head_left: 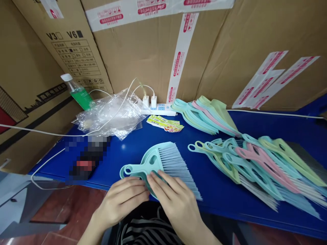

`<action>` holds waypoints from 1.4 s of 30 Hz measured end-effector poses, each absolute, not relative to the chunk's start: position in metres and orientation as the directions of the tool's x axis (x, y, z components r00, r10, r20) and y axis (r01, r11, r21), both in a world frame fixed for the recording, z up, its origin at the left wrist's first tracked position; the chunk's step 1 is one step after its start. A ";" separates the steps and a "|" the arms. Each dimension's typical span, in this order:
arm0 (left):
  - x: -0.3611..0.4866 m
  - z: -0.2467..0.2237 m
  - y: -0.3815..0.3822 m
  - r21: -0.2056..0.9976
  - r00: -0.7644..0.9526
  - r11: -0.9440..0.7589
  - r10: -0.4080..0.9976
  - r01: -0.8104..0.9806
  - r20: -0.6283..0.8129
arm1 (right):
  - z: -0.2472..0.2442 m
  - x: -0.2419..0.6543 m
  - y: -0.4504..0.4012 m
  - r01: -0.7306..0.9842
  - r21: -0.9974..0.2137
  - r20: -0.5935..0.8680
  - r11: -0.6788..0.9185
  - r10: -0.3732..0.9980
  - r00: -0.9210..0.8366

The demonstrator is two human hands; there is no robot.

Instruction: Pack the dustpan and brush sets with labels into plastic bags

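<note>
A light teal hand brush [149,166] with grey-blue bristles rests on a matching teal dustpan at the blue table's front edge, handles pointing left. My left hand [129,197] lies at the lower side of the handles, its fingers together and bent round the dustpan's near edge. From the right, my right hand [173,190] reaches over the brush head, fingertips pressed on its lower part. Both thumbs are hidden. To the right lies a pile of brushes [255,163] in teal, pink and yellow-green, with stacked dustpans [204,115] behind it.
Clear plastic bags [112,114], a green bottle [80,95] and a white power strip [163,109] with two chargers are at the back. Yellow-green labels [165,123] lie before the strip. A blurred dark object [88,158] is at left. Cardboard boxes [143,51] stand behind.
</note>
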State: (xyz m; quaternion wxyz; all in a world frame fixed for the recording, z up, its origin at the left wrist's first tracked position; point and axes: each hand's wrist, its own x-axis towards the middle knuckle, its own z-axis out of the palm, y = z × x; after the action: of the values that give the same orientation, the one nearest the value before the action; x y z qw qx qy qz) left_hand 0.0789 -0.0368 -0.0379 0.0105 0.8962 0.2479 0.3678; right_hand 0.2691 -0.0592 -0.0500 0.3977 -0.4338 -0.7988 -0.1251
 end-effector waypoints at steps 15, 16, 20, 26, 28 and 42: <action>0.067 -0.047 -0.027 0.701 0.209 -0.372 0.927 0.608 0.310 | -0.049 0.317 -0.066 0.708 -0.217 0.608 0.672 0.660 -0.440; 0.067 -0.045 -0.026 0.720 0.207 -0.357 0.934 0.595 0.292 | -0.051 0.326 -0.067 0.736 -0.196 0.581 0.648 0.681 -0.445; 0.070 -0.040 -0.019 0.778 0.191 -0.292 0.956 0.556 0.222 | -0.060 0.340 -0.069 0.744 -0.120 0.451 0.657 0.703 -0.549; 0.077 -0.036 -0.009 0.829 0.171 -0.202 0.977 0.522 0.131 | -0.071 0.333 -0.068 0.723 -0.074 0.419 0.687 0.680 -0.602; 0.078 -0.035 -0.006 0.839 0.188 -0.202 0.975 0.506 0.121 | -0.072 0.333 -0.067 0.731 -0.062 0.430 0.679 0.679 -0.595; 0.078 -0.032 0.005 0.851 0.233 -0.230 0.964 0.472 0.131 | -0.078 0.332 -0.068 0.757 -0.081 0.491 0.649 0.686 -0.536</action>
State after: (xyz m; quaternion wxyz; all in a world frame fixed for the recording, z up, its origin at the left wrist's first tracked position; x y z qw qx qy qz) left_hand 0.0781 0.0046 -0.0315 0.3517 0.7020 0.5112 0.3496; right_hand 0.3317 -0.0683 -0.0778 0.2477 -0.4129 -0.8736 -0.0709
